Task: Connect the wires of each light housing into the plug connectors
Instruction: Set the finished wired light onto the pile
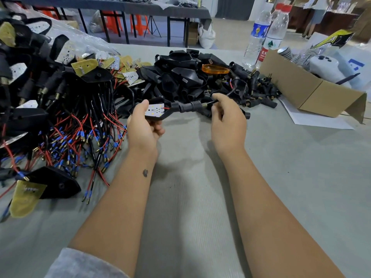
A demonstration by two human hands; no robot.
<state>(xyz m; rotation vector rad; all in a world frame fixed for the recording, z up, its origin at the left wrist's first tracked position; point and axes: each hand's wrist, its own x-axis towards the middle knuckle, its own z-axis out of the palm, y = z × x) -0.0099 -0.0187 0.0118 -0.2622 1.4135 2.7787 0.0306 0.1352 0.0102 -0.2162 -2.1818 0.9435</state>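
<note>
You've got one light housing (155, 111) up off the grey table (281, 167), your left hand (143, 125) curled round it with the thumb on the white LED board, and your right hand (226, 115) pinching its black wire (209, 103) just past the plug connector (189, 106) on the stem. Everything else is too tangled to count: a heap of wired housings (60, 109) left, empty black shells (184, 77) behind. One orange lens (215, 69) sits on top, with two water bottles (267, 35) and one cardboard box (307, 91) to the right.

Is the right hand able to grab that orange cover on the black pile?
Probably yes, but not right away. The orange cover lies bare on top of the pile with nothing over it, just beyond the right hand. That hand is busy pinching the black wire, so it must let go first.
</note>
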